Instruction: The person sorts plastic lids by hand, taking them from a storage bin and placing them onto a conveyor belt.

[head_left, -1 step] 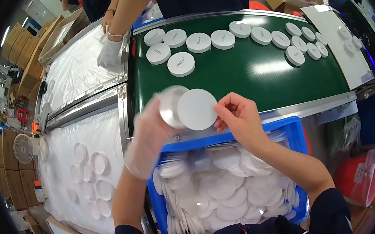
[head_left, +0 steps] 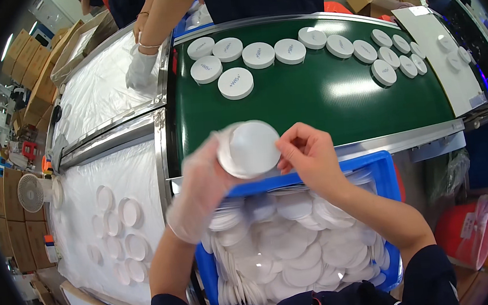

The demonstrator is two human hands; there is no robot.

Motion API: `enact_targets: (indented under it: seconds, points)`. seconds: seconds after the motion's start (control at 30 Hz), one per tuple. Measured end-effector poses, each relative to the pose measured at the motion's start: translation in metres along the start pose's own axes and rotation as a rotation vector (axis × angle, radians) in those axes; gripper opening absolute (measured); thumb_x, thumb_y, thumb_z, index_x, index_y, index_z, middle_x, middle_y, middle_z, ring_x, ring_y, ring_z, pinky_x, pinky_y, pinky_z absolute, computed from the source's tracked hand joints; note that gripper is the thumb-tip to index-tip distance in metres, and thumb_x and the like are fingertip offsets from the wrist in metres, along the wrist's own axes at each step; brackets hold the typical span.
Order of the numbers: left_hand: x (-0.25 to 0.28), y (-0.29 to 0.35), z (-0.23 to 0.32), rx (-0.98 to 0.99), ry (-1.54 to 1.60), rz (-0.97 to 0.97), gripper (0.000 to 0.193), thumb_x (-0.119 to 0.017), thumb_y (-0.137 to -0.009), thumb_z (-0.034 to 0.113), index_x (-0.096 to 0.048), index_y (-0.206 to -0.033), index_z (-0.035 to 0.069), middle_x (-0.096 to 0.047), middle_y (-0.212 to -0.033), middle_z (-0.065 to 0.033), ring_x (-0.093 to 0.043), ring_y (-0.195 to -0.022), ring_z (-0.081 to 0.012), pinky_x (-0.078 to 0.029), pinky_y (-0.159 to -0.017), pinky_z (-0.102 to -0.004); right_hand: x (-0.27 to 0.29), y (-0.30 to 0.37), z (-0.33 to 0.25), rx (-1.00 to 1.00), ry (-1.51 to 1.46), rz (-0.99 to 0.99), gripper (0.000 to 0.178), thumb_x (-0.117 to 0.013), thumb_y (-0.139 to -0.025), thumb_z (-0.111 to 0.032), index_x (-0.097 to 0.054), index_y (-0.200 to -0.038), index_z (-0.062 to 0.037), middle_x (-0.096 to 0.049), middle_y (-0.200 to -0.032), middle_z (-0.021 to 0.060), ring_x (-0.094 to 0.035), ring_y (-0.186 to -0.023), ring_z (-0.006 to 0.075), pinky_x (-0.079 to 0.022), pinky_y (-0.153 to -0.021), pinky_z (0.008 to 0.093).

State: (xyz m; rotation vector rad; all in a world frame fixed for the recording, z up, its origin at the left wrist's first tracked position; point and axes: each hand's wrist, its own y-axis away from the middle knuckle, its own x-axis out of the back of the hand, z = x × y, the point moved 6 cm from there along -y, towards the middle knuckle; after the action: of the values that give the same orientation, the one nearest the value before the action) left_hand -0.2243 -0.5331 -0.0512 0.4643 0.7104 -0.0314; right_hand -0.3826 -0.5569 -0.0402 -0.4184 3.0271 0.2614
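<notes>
My left hand, in a clear glove and blurred by motion, grips a shallow round white lid above the belt's near edge. A thin white disc lies over the lid's open side, nearly lined up with it; whether it sits fully inside cannot be made out. My right hand, bare, is closed in a pinch at the disc's right edge. Below both hands stands a blue bin full of loose white discs.
Several printed white lids lie on the green conveyor belt. To the left, more white lids rest on a plastic-covered table. Across the belt, a co-worker's gloved hand is over another covered table. A red bucket stands at right.
The lid and disc have come together, from partly overlapping side by side to almost stacked. My left hand has shifted slightly right and down; the right hand has barely moved.
</notes>
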Motion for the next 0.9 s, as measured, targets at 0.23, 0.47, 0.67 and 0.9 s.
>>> enact_targets:
  seconds: [0.23,0.47,0.67,0.9]
  points:
    - [-0.009,0.042,0.010,-0.487,-1.017,0.244,0.034,-0.060,-0.081,0.013,-0.052,-0.112,0.002,-0.059,-0.101,-0.0091,-0.059,-0.090,-0.0186,-0.050,-0.076,-0.0322,-0.024,0.030,-0.033,0.642,0.840,-0.058,0.025,-0.063,-0.078,-0.024,-0.050,-0.065,-0.0068,-0.053,-0.058,0.0090,-0.051,-0.046,0.0255,-0.039,-0.041,0.0332]
    - [0.196,0.073,0.078,-0.608,-0.428,0.865,0.039,-0.049,-0.084,0.032,-0.058,-0.104,-0.001,-0.058,-0.097,-0.0093,-0.058,-0.084,-0.0195,-0.051,-0.063,-0.0350,-0.038,0.060,0.015,0.639,1.137,-0.606,0.029,-0.065,-0.075,-0.029,-0.055,-0.061,-0.0057,-0.054,-0.054,0.0094,-0.057,-0.052,0.0289,-0.044,-0.045,0.0357]
    - [0.236,0.097,0.097,-0.446,-1.217,1.198,0.054,-0.051,-0.081,0.022,-0.033,-0.128,0.002,-0.050,-0.110,-0.0207,-0.052,-0.100,-0.0296,-0.044,-0.085,-0.0395,-0.016,0.066,0.049,0.232,1.451,-0.818,0.031,-0.063,-0.075,-0.034,-0.064,-0.066,-0.0044,-0.061,-0.061,0.0140,-0.063,-0.061,0.0291,-0.048,-0.051,0.0365]
    - [0.039,-0.044,0.084,-0.767,-1.559,0.504,0.052,-0.066,-0.072,0.021,-0.048,-0.114,-0.003,-0.055,-0.109,-0.0189,-0.051,-0.104,-0.0341,-0.040,-0.090,-0.0390,0.000,0.066,0.061,0.221,1.508,-0.715,0.021,-0.061,-0.075,-0.024,-0.065,-0.064,-0.0056,-0.062,-0.061,0.0128,-0.063,-0.059,0.0283,-0.048,-0.049,0.0363]
